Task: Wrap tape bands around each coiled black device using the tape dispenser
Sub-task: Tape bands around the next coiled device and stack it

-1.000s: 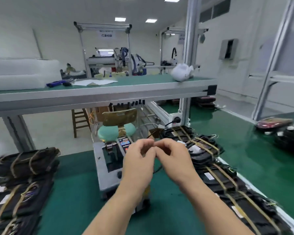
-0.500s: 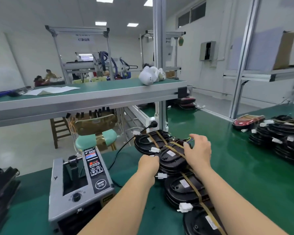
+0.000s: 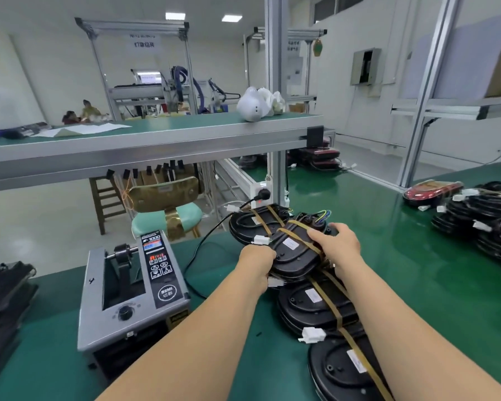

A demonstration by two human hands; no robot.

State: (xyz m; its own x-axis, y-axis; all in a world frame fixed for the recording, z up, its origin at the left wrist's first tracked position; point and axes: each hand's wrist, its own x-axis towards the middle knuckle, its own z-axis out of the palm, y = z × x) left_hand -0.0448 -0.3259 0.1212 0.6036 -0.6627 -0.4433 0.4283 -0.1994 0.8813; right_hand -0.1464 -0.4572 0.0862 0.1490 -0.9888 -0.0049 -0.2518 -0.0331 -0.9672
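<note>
Coiled black device [image 3: 294, 253] is between my two hands, mid-bench, right of the tape dispenser [image 3: 133, 293] and apart from it. Left hand [image 3: 258, 266] grips its near-left edge, fingers curled under the rim. Right hand [image 3: 340, 246] clamps the far-right side w/ fingers laid over the top. Hands are apart, one at each end of the unit. Tan tape bands [image 3: 298, 241] cross its top approx. diagonally, w/ a white label between them. It overlaps a 2nd banded unit [image 3: 250, 224] on the far side and a 3rd [image 3: 310, 311] on the near side; I can't tell if it's lifted or resting on them. A 4th unit [image 3: 342, 374] lies nearest, at the bottom edge of view, and a white connector [image 3: 313, 334] sits between the two near ones. Dispenser stands on the green bench top [image 3: 417, 285], control panel facing up. A black plug [image 3: 262, 194] is at the far post behind the units. Far right there's a stack of more black units [image 3: 492, 224] w/ a red lamp [image 3: 433, 190] just left of it. At the left edge I see a dark pile [image 3: 3, 293], too blurred to ID
</note>
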